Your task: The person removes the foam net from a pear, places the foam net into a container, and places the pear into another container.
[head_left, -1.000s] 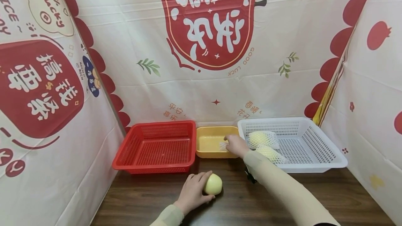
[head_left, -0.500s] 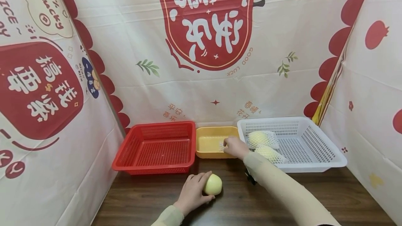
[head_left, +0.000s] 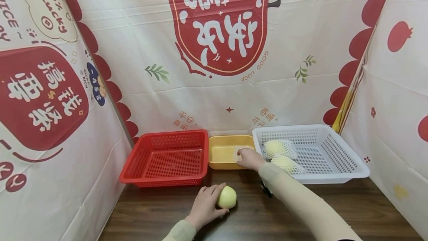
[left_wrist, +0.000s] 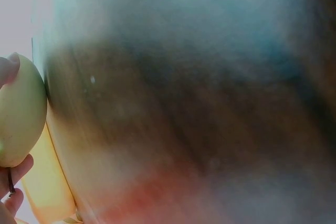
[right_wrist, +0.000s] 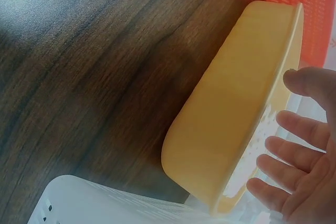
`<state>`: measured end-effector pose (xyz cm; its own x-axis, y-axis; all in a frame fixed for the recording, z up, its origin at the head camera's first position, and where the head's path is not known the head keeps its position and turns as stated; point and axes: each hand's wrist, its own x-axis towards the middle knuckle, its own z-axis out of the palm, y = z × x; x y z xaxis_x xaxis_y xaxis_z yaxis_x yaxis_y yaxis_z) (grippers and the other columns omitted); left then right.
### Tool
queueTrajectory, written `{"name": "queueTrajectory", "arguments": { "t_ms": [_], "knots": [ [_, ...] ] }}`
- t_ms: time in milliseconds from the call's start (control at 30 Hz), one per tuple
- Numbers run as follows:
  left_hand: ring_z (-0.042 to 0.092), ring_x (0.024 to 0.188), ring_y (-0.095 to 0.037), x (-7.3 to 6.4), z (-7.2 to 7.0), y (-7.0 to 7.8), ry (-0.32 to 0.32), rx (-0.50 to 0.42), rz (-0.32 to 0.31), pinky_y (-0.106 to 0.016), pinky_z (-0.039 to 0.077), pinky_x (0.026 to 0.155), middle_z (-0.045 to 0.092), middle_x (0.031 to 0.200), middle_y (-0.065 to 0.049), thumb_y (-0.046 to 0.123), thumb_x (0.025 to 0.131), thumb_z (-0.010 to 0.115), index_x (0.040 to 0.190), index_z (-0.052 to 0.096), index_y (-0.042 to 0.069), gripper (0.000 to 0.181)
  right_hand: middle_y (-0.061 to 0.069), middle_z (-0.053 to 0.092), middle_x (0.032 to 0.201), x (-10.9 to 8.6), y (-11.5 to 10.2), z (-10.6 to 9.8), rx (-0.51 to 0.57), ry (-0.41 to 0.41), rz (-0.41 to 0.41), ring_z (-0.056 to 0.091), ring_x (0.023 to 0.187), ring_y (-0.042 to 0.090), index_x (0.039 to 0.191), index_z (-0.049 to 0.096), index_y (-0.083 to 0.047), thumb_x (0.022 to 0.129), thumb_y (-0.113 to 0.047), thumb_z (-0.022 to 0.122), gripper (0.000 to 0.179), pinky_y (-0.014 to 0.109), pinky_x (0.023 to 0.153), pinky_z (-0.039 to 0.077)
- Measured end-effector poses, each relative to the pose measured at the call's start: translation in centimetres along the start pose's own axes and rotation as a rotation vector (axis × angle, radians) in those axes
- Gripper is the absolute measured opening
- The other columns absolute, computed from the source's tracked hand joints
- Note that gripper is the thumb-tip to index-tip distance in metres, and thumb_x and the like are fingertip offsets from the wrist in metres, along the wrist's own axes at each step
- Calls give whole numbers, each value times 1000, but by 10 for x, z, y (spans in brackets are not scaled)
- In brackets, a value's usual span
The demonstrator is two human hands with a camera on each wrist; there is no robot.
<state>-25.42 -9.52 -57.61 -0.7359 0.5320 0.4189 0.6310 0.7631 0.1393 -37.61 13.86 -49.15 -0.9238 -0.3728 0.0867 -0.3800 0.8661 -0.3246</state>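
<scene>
My left hand point(head_left: 205, 203) grips a pale yellow-green pear point(head_left: 228, 198) on the wooden table, fingers on its far left side and thumb in front. In the left wrist view the pear point(left_wrist: 21, 114) shows a dark stem between the fingertips. My right hand point(head_left: 250, 159) is over the right end of the yellow basket point(head_left: 219, 165). In the right wrist view its fingers point(right_wrist: 294, 153) are spread apart above the basket's opening. A white foam net point(right_wrist: 257, 148) lies in the basket under them, partly hidden by the hand.
A red basket point(head_left: 164, 182) stands to the left of the yellow one. To the right, a white basket point(head_left: 334, 176) holds two netted pears point(head_left: 284, 163) near its left wall. Printed cloth point(head_left: 214, 96) hangs behind and on both sides.
The right hand has shifted slightly lower over the yellow basket, and more of the foam net shows beside its fingers. The left hand and the pear have stayed in place.
</scene>
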Motion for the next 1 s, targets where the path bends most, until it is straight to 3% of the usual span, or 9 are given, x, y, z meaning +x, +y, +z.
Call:
{"name": "queueTrajectory", "arguments": {
  "t_ms": [367,700,1000],
  "knots": [
    [59,105,-16,3,-3,2,-5,-17,-2,-38,41,93,61,122,0,54,72,80,144,44,16,89,15,67,108,-1,1,-3,12,14,7,63,97,29,110,66,2,85,-19,68,33,44,84,50],
    [59,104,-17,3,-1,2,-3,-16,-17,-39,41,92,61,122,0,54,72,80,144,44,17,89,10,67,109,-4,1,-10,20,101,-9,64,94,25,108,68,-5,85,-29,70,34,43,80,51],
    [60,103,-17,2,0,1,6,-11,-27,-38,41,90,62,119,0,52,69,82,141,48,15,88,12,65,115,-24,-3,-27,13,172,-66,63,99,29,111,67,-6,86,-28,68,33,45,80,51]
  ]
}}
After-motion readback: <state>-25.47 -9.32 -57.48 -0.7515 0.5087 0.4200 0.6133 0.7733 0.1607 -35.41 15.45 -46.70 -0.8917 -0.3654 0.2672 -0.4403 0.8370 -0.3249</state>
